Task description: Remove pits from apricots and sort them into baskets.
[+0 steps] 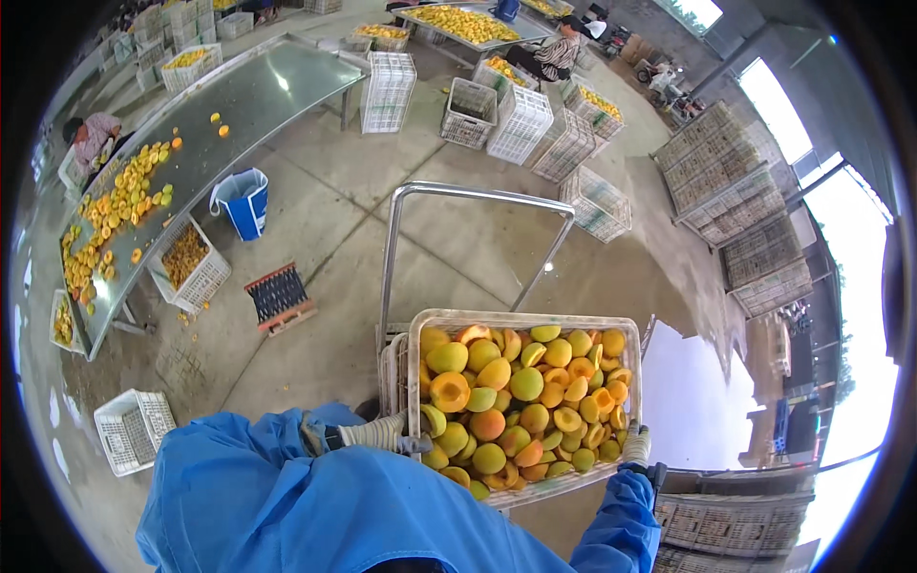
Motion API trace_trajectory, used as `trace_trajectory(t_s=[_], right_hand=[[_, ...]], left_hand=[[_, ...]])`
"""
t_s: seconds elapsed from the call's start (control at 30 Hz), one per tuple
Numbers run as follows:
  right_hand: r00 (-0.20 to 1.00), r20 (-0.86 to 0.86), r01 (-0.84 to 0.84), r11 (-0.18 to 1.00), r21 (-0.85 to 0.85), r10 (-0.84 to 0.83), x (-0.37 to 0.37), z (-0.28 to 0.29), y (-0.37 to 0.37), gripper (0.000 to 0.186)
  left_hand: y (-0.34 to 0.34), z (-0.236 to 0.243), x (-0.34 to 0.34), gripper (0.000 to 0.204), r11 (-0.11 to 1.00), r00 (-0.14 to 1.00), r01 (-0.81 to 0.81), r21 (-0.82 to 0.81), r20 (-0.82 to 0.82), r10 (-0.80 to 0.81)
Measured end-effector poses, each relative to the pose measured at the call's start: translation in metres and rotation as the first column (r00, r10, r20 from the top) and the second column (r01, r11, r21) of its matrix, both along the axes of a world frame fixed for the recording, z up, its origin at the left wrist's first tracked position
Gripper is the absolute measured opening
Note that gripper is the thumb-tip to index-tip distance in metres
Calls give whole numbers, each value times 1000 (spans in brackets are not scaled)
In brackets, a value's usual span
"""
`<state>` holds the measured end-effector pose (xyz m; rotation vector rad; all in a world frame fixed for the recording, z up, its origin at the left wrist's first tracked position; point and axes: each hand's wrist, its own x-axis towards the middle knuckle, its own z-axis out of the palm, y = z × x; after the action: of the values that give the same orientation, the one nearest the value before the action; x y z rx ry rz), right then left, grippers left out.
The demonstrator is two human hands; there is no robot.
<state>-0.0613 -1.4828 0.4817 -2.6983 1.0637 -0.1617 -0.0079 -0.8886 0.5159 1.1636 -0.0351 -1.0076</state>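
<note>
The left hand (390, 436), in a grey striped glove, holds the left wall of the off-white, rectangular plastic crate (525, 316). The right hand (637, 446), in a pale glove, holds its right wall toward the near corner. The crate sits upright directly before the person, filled with round yellow-green and orange fruit (525, 385), many halved. Beyond it rises the silver, bent-tube metal handle (487, 194). Farther left, the long, grey metal table (277, 86) carries loose yellow fruit pieces (134, 181).
</note>
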Motion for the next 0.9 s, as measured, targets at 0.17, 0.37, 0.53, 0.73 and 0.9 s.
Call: trace_trajectory(t_s=[0.17, 0.37, 0.53, 0.73, 0.9], right_hand=[[999, 39, 32, 998, 50, -34, 13, 8, 21, 52], [983, 138, 105, 989, 106, -119, 15, 11, 27, 52], [914, 356, 144, 976, 166, -196, -5, 10, 30, 58], [865, 398, 159, 918, 363, -307, -35, 9, 47, 64], [985, -159, 36, 978, -207, -70, -163, -48, 73, 52]], left_hand=[[3, -13, 4, 70, 998, 996, 9, -62, 92, -4], [9, -20, 11, 68, 997, 981, 1, -79, 191, 14], [103, -82, -21, 53, 954, 944, -122, 274, 330, 26], [225, -111, -75, 51, 683, 995, -98, 724, 94, 42], [287, -187, -81, 61, 577, 985, -121, 808, 168, -29]])
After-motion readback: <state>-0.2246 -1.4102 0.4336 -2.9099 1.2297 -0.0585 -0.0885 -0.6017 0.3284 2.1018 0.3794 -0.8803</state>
